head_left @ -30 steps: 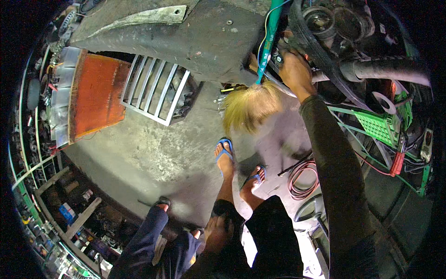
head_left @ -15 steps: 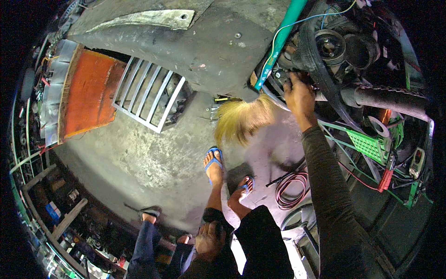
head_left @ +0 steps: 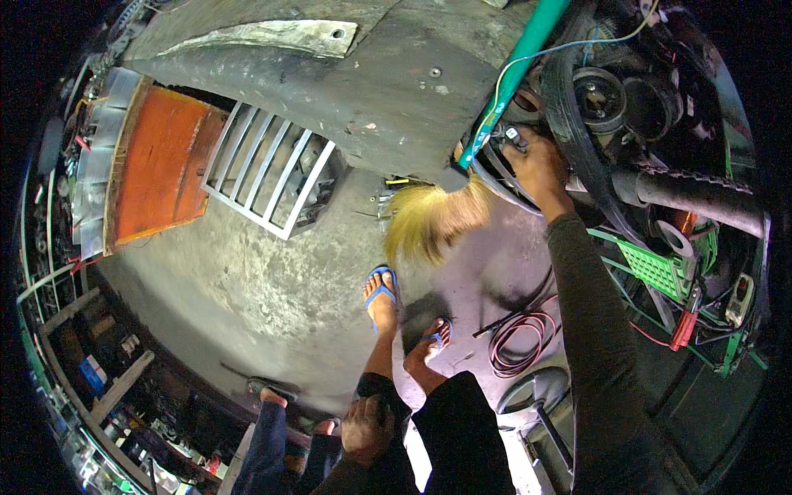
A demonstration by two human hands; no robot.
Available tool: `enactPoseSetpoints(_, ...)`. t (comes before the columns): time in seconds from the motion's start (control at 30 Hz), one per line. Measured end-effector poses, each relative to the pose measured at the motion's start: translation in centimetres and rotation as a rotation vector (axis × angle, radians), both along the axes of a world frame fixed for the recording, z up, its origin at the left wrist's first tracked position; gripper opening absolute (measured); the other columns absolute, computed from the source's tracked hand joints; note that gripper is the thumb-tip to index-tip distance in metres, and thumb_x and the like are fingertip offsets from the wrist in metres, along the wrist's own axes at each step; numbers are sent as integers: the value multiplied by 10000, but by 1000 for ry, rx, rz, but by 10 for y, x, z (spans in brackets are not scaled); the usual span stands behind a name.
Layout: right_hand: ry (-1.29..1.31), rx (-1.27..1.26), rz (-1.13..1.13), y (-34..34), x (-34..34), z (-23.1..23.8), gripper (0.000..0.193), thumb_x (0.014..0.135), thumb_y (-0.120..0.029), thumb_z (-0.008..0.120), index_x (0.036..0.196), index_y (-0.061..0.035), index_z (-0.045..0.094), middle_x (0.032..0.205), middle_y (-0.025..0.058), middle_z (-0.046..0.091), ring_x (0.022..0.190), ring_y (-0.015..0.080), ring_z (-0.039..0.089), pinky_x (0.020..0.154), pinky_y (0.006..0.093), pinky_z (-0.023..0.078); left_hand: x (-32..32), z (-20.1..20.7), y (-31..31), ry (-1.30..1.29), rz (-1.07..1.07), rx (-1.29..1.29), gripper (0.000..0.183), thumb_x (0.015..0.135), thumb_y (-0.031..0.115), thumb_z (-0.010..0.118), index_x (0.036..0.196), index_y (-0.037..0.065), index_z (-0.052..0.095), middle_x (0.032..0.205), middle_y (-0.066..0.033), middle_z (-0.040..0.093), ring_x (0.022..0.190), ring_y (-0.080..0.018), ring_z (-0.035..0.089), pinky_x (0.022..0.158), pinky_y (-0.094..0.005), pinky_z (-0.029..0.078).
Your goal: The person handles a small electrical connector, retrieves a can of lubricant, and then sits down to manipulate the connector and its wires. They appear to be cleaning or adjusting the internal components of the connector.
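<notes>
Head view, looking straight down: the grey, cracked concrete floor point(head_left: 247, 280) fills the middle, with a rust-orange metal panel point(head_left: 157, 165) and a white barred grille point(head_left: 268, 169) lying near each other at its far left edge. On the right sits a dark engine block with a black belt and pulleys point(head_left: 615, 91), and the right hand point(head_left: 540, 165) is in among it, fingers curled against the round rim just below the pulley; whether they are clamped on a part cannot be told. A green-handled broom with yellow bristles point(head_left: 437, 219) leans just beside that hand. The left hand point(head_left: 369, 429) rests low, fingers loosely together on the person's dark trouser leg, holding nothing. The step in hand looks like feeling out a fitting on the engine; the next move likely calls for a firmer grip there. Against half a second ago, the view has swung, shifting the hand down and left in frame, and the broom head reads sharper.
</notes>
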State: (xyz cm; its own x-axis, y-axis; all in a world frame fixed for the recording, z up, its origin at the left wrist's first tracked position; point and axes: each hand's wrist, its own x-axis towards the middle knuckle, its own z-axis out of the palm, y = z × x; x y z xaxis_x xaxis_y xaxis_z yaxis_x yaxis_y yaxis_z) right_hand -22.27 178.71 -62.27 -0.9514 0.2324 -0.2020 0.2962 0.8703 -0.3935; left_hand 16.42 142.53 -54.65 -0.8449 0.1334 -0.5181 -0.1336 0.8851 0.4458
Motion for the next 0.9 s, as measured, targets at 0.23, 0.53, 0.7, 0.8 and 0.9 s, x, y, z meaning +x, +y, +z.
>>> enactPoseSetpoints(0.23,349,-1312,-713,40,34,-67,251,957,-90,571,1174,14,641,1158,159,678,1077,333,666,925,432,580,-1,-11,-6,-153,-38,5,378,869,298,634,1160,67,564,1028,-183,613,942,-378,617,786,-512,527)
enactPoseSetpoints(0.53,511,-1787,-936,-15,25,-1,352,967,-319,500,997,9,622,1142,202,671,1118,420,618,1055,568,470,-15,10,-2,-53,54,67,275,839,173,701,1055,37,600,885,-182,638,833,-406,641,707,-517,539)
enactPoseSetpoints(0.7,499,-1842,-866,11,44,-18,435,996,-398,472,1155,-23,626,1160,182,689,1043,383,664,1001,549,502,-27,12,2,-70,49,65,283,839,167,696,1068,32,598,897,-182,640,852,-401,643,721,-512,541)
enactPoseSetpoints(0.8,470,-1850,-871,10,47,-20,414,997,-377,463,1101,-11,629,1119,194,693,1034,385,666,990,550,509,-33,19,4,-69,102,92,272,845,167,687,1058,28,592,901,-182,639,861,-400,641,721,-513,538)
enactPoseSetpoints(0.9,460,-1860,-804,4,53,-19,327,972,-270,483,1053,15,621,1109,228,692,1054,393,657,1018,532,498,-20,2,-5,-47,-2,111,261,852,172,680,1047,26,589,901,-187,638,866,-398,640,717,-514,534)
